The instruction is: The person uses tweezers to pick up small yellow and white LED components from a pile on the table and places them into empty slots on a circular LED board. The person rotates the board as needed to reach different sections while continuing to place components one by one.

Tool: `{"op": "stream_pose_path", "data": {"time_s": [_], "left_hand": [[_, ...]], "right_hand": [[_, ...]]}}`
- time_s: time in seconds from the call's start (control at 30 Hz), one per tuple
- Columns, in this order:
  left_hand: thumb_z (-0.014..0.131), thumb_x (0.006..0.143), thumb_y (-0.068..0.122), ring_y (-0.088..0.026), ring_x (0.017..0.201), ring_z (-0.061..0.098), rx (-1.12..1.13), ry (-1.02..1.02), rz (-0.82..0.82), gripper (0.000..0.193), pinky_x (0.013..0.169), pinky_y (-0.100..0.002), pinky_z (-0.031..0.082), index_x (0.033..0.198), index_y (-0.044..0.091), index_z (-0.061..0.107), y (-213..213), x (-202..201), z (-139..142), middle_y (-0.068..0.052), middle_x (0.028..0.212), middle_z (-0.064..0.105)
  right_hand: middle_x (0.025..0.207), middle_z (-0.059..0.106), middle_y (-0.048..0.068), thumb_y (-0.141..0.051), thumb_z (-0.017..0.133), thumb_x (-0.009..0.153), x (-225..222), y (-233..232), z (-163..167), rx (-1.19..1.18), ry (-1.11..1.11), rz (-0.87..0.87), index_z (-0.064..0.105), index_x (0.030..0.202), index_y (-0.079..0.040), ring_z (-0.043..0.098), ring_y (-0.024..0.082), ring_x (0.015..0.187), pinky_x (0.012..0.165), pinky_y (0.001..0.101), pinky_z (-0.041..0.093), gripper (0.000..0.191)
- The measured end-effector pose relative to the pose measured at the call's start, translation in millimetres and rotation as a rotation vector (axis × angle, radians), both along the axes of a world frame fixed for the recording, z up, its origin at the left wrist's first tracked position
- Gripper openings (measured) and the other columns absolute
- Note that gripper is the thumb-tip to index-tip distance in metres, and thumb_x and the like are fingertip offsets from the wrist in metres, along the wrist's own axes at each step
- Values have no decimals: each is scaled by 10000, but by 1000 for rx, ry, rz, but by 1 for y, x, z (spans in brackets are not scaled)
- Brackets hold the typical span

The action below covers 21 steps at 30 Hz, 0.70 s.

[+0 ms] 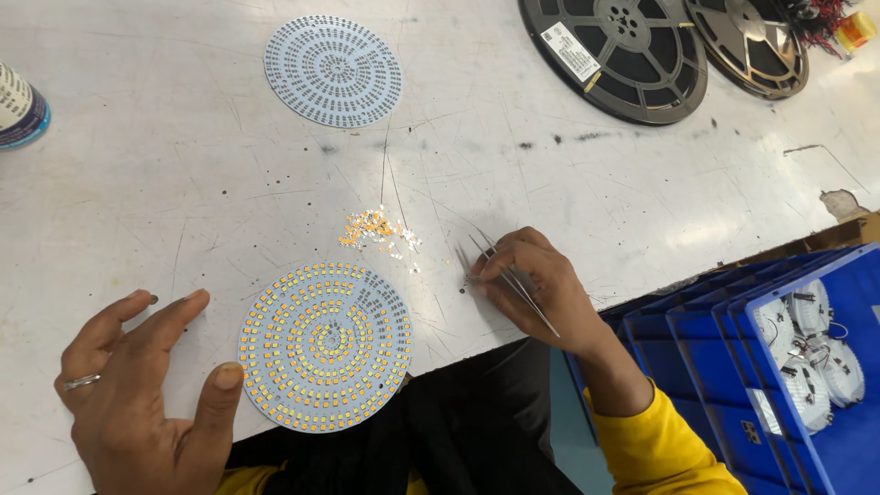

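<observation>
A round white circuit board (325, 345), covered in rings of small yellow chips, lies at the table's near edge and overhangs it a little. My left hand (137, 394) rests flat beside it, fingers spread, thumb touching the board's left rim. My right hand (536, 289) grips thin metal tweezers (509, 275), tips pointing up-left just above the table. A small pile of loose yellow and white chips (376, 229) lies between the tweezers and the board.
A second round board (334, 71) without chips lies at the back. Two dark component reels (616, 52) (747, 43) sit at the back right. Blue stacked bins (724, 367) hold round white parts (816, 353) on the right. A can (18, 105) stands at the left edge.
</observation>
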<state>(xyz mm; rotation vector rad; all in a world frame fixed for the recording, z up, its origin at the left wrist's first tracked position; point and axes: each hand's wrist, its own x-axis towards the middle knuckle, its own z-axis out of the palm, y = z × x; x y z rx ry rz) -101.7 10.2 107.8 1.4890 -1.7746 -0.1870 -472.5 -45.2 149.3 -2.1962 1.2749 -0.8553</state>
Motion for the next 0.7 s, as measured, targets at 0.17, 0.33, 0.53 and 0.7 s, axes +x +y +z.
{"op": "stream_pose_path", "data": {"time_s": [0.17,0.33,0.53,0.7], "left_hand": [[574,1116,568,-277,1382,494,6,17,0,581,1217,-367,293,1333,35,658,0,-1,3,-107,1194,710],[588,1061,557,-304,1410,483,43,43,-17,595,1248,-398,299,1307,20,654,1,-1,6,-126,1181,697],[595,1009,523,-321,1459,458,122,-83,-20,612,1283,-459,287,1314,-4,654,-4,4,3,-150,1173,713],[598,962,488,-344,1520,442,167,-95,-14,609,1288,-500,282,1307,-10,652,-4,4,4,-167,1165,720]], "right_hand": [[969,755,10,-67,838,827,4,-7,-2,40,0,17,678,920,-96,618,207,1013,889,336,524,187],[922,761,-3,-26,821,803,9,-13,-5,-89,159,14,694,874,-118,642,197,971,901,351,486,172],[1015,738,38,94,713,827,7,-20,-11,-89,32,-54,624,934,-88,652,215,1015,908,343,514,228],[1004,694,54,94,703,827,0,-10,-10,-106,-12,-114,598,969,-86,666,210,1047,918,342,527,251]]}}
